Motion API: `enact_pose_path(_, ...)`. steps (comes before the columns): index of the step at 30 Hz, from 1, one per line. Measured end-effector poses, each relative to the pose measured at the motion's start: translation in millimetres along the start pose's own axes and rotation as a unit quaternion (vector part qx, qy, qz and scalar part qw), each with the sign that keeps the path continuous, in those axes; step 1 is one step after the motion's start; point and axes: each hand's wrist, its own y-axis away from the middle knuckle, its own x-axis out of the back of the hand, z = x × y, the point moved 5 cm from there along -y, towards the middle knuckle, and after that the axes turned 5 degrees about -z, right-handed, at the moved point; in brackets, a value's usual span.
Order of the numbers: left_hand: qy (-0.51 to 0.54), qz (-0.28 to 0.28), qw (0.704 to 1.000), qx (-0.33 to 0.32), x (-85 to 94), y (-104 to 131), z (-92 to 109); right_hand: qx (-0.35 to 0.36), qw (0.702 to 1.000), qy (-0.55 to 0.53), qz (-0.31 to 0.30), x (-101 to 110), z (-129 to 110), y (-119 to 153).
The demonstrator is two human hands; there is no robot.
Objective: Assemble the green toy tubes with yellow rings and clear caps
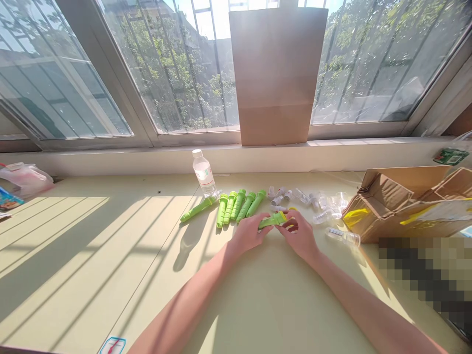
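Observation:
My left hand (pixel 250 232) is wrapped round the body of a green ridged plastic tube (pixel 272 221), held just above the table. At the tube's yellowish right end, the fingers of my right hand (pixel 301 237) are pinched, partly hiding that end. Several similar green tubes (pixel 239 204) lie side by side just beyond my left hand. Farther left, another green tube (pixel 197 210) lies at a slant, with a clear piece at its far end. Beyond my right hand are small clear and white plastic pieces (pixel 283 195) and clear cups (pixel 341 200).
A water bottle (pixel 204 173) stands behind the green tubes. On the right is an open cardboard box (pixel 405 209), with a clear cylinder (pixel 342 237) lying before it. Pink plastic packaging (pixel 27 179) sits at far left. A cardboard sheet (pixel 278 73) leans on the window.

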Motion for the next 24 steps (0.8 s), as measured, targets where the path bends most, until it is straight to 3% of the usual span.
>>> enact_pose_path(4,-0.062,0.029,0.998,-0.005,-5.6,1,-1,0.038,0.999,0.009,0.035,2,-5,2)
enact_pose_path(8,-0.138,0.095,0.986,-0.029,-2.6,1,-1,0.016,0.998,-0.005,0.055,5,-5,1)
enact_pose_path(16,-0.227,0.213,0.938,-0.155,-3.9,8,7,-0.037,0.997,-0.065,0.024,3,4,-1)
enact_pose_path(24,-0.258,0.18,0.937,-0.15,-9.0,8,9,-0.04,0.997,-0.066,-0.003,3,2,-2)
